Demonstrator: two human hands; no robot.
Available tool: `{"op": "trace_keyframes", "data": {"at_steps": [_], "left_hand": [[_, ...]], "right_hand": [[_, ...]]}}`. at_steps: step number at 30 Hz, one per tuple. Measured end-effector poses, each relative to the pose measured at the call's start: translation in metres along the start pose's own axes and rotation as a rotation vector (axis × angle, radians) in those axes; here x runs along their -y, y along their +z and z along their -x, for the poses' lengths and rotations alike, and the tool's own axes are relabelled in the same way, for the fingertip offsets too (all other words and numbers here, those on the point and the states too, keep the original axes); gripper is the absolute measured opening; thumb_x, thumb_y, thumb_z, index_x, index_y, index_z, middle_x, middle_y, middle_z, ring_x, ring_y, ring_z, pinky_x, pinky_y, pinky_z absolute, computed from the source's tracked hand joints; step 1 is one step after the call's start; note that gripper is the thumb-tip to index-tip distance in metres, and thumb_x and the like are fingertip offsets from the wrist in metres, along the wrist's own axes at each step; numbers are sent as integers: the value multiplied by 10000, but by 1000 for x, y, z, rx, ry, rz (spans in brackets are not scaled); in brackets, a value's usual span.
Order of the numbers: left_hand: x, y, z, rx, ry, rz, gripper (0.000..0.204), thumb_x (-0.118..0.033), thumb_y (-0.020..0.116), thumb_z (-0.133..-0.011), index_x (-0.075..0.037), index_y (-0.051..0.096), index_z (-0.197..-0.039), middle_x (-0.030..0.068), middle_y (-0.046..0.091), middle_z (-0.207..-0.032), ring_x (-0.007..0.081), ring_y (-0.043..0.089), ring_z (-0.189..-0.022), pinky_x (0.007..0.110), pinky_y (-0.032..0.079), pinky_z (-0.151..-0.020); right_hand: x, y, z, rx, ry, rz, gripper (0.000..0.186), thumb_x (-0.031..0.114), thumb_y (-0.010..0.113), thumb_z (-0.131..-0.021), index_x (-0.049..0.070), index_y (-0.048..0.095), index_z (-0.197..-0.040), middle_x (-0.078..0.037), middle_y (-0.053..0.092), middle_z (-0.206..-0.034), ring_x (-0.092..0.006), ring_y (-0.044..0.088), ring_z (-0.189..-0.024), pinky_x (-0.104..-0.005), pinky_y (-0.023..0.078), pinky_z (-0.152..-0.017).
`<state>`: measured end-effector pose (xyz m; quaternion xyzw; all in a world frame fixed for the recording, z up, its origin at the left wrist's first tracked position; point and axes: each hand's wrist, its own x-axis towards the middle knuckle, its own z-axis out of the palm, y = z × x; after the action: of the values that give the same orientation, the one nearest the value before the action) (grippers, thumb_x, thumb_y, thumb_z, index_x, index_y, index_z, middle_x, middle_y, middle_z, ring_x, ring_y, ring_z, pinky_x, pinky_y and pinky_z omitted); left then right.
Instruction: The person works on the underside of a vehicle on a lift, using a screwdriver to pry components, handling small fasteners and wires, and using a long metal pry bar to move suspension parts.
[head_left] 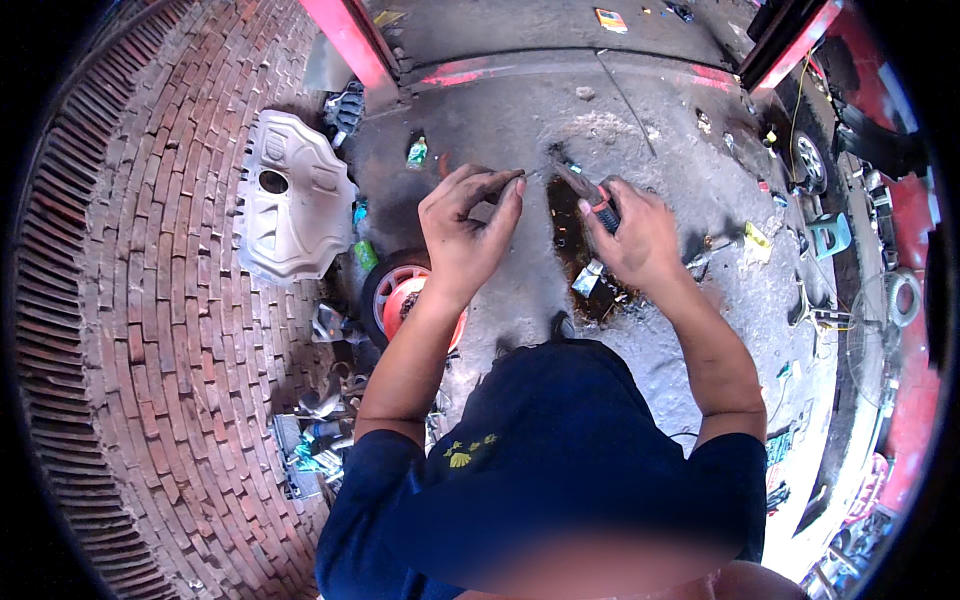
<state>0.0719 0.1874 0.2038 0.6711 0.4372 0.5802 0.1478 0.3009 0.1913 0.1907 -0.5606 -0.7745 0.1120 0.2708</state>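
In the head view, we see both of our bare hands raised over the grey floor (500, 370), well apart at the wrists and nearer at the fingertips. Our right hand (640, 235) wraps around a pair of pliers (597, 201) with red and dark handles; the fingers are curled and the thumb lies along the near side. The pliers slant up and to the left, their nose pointing away from our body, above the upper end of a dark, wet-looking patch (568, 225). We cannot tell whether the pliers' jaws are parted.

Our left hand (462, 228) is just left of the pliers, not touching them. Its thumb and forefinger curve toward each other and come close at the tips, which look blackened; we cannot tell whether they pinch something small.

Below our right hand, a small pale packet (588, 278) lies on the patch. Left of our left forearm, a wheel (377, 285) lies on its side, with a round orange-red piece (398, 303) on it. Farther left, a large pale moulded panel (300, 235) is set against the bricks (180, 270). Beyond our left hand, a small green bottle (417, 152) is on the floor.
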Motion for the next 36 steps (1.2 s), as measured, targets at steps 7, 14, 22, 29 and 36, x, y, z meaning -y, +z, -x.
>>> {"op": "trace_keyframes", "data": {"at_steps": [7,14,22,29,36], "left_hand": [[0,6,5,21,-422,396,116,-44,791,-880,28,755,-963,46,723,-816,103,665,-726,248,523,-697],[-5,20,8,-92,-561,697,116,-70,811,-891,5,732,-930,28,713,-814,97,652,-722,243,523,-693],[-13,38,17,-35,-435,677,80,-32,771,-893,3,701,-880,30,652,-839,98,583,-770,254,455,-701],[-35,50,15,23,-402,481,112,-60,768,-909,16,699,-867,23,643,-814,93,568,-745,253,439,-679],[-2,40,10,52,-372,368,143,-107,777,-935,18,708,-949,-8,649,-800,64,579,-746,229,460,-671]], "right_hand": [[2,7,2,-130,-85,-84,239,245,703,-933,25,610,-956,-198,644,-853,-448,637,-804,-486,514,-732],[3,8,3,-204,-10,-60,213,211,710,-912,28,609,-954,-191,646,-838,-447,647,-808,-495,521,-733],[-13,13,-3,-292,90,65,221,234,745,-854,92,604,-947,-119,691,-892,-376,695,-819,-495,536,-678],[-29,11,0,-365,106,124,223,217,741,-851,95,608,-981,-118,687,-916,-380,692,-824,-488,540,-697],[-20,-3,16,-197,2,195,367,253,707,-912,23,591,-1173,-243,638,-1131,-422,619,-1116,-485,516,-918]]}}
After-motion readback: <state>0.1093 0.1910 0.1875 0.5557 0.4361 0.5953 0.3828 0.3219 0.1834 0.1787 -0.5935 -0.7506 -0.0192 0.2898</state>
